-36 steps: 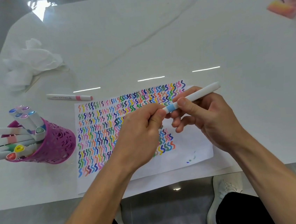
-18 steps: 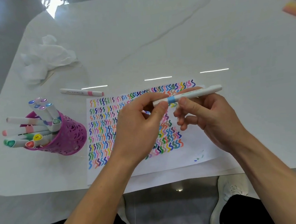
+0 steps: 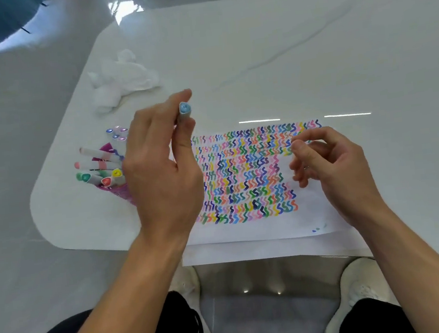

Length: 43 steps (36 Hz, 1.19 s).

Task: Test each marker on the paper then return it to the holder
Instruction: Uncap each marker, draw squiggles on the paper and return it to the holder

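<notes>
Blue plastic caps the marker (image 3: 184, 109), which has passed from both hands to my left hand (image 3: 159, 172) alone; its fingers grasp it upright, near the purple mesh holder (image 3: 122, 194). My right hand (image 3: 332, 170) has let go, fingers loosely curled and empty above the squiggle-covered paper (image 3: 260, 229) on the glossy worktop (image 3: 255, 54). Testing looks finished; returning it remains.

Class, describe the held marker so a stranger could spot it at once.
On the white table, beside the purple holder, find the left hand. It pinches a marker, light blue end up: the only one held, not in the holder.
</notes>
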Available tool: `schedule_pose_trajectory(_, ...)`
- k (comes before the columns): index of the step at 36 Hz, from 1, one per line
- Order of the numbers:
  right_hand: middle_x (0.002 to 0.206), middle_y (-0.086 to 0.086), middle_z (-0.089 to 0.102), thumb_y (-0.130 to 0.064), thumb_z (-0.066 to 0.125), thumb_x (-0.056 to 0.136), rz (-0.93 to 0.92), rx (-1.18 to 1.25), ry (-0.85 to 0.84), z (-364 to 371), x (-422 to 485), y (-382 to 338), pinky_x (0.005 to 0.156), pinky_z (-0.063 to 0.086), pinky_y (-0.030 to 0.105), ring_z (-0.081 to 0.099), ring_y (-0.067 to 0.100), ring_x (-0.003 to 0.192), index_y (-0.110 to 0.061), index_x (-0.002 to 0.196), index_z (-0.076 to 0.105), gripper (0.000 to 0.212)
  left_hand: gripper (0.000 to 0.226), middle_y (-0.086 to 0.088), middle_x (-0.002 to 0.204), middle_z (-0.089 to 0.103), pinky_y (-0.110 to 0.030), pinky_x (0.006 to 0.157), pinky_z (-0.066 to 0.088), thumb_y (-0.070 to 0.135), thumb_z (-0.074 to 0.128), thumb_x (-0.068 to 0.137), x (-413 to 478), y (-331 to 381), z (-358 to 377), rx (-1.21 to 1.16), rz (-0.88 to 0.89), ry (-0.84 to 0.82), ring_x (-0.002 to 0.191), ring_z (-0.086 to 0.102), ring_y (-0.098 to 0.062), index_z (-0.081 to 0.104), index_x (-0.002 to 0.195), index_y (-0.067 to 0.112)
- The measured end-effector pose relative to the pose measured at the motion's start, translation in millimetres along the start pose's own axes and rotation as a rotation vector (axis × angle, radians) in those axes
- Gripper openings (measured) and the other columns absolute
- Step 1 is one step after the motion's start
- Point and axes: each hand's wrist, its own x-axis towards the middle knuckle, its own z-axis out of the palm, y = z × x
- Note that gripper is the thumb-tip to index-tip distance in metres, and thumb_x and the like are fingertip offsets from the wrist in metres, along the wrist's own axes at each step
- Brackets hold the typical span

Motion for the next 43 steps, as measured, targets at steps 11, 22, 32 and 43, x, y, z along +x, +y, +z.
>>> schedule_pose_trajectory(11, 0.072, 0.007, 0.073, -0.014, 0.066, 0.101, -0.033, -0.034, -0.003, 4.6, -2.7, -2.2, 0.053, 0.054, 0.027, 0.065, 0.022, 0.057, -0.014, 0.104, 0.069, 0.004, 0.032, -0.008, 0.107, 0.062, -0.019, 0.086, 0.043, 0.003, 0.055, 0.101, -2.4, -16.1, -26.3, 0.166, 0.054, 0.018, 0.099, 0.06, -0.022, 0.065, 0.131, 0.011)
schedule_pose_trajectory(22, 0.07, 0.006, 0.07, -0.024, 0.065, 0.1, -0.062, 0.101, 0.151, 10.6, 1.9, -1.7, 0.051, 0.052, 0.029, 0.063, 0.021, 0.06, -0.026, 0.122, 0.064, 0.023, 0.026, -0.006, 0.115, 0.056, -0.019, 0.077, 0.045, 0.006, 0.055, 0.097, -0.8, -30.8, -31.8, 0.285, -0.145, -0.082, 0.092, 0.058, -0.013, 0.069, 0.117, 0.016)
schedule_pose_trajectory(32, 0.072, 0.004, 0.067, -0.021, 0.059, 0.105, 0.105, 0.322, 0.21, 8.0, 6.8, -4.2, 0.05, 0.048, 0.028, 0.059, 0.019, 0.06, -0.019, 0.123, 0.064, 0.019, 0.022, -0.01, 0.113, 0.063, -0.032, 0.079, 0.041, 0.011, 0.062, 0.092, -2.7, -37.1, -32.2, 0.472, -0.257, -0.217, 0.098, 0.062, -0.029, 0.072, 0.111, 0.01)
schedule_pose_trajectory(43, 0.072, 0.006, 0.067, -0.021, 0.061, 0.102, 0.127, 0.309, 0.174, 5.5, 7.9, -1.0, 0.05, 0.049, 0.028, 0.059, 0.02, 0.059, -0.018, 0.117, 0.067, 0.016, 0.023, -0.009, 0.107, 0.063, -0.031, 0.084, 0.042, 0.01, 0.064, 0.092, 2.6, -30.7, -18.2, 0.377, 0.01, -0.199, 0.102, 0.053, -0.024, 0.069, 0.114, 0.01)
